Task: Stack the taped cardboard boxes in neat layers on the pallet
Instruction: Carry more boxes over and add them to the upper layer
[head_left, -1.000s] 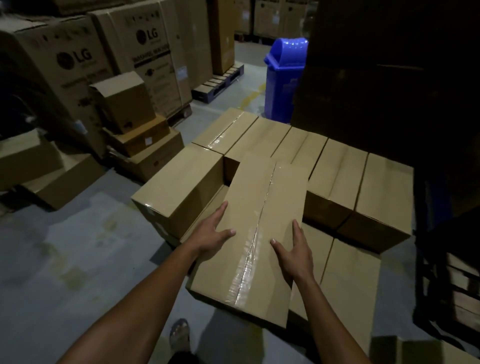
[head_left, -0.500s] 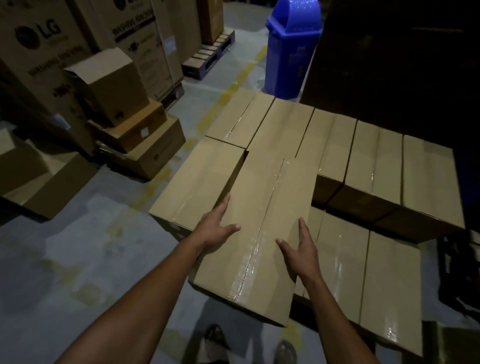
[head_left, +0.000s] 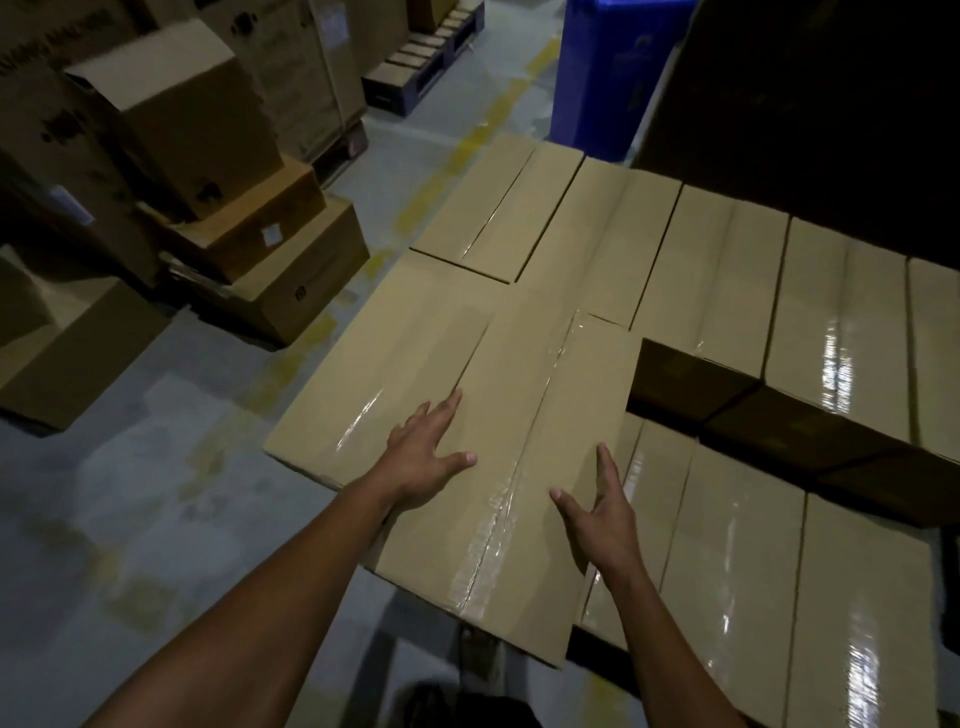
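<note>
A long taped cardboard box (head_left: 524, 415) lies in front of me on the upper layer, its near end jutting out past the lower boxes. My left hand (head_left: 423, 457) rests flat on its left part, fingers straight. My right hand (head_left: 597, 514) lies spread on its right part near the edge. A second upper box (head_left: 384, 358) sits flush on its left. More upper-layer boxes (head_left: 727, 270) run across the back. Lower-layer boxes (head_left: 737, 551) show at the right. The pallet itself is hidden under the boxes.
A blue bin (head_left: 608, 67) stands beyond the stack. Stacked brown cartons (head_left: 249, 228) and tall appliance boxes (head_left: 306, 62) crowd the left. An empty pallet (head_left: 415, 67) lies far back. Grey concrete floor (head_left: 130, 519) spreads at the near left. My feet (head_left: 478, 649) show below the box.
The box has slid forward between the neighbouring boxes, with both hands following on top. My view has moved closer and tilted further down.
</note>
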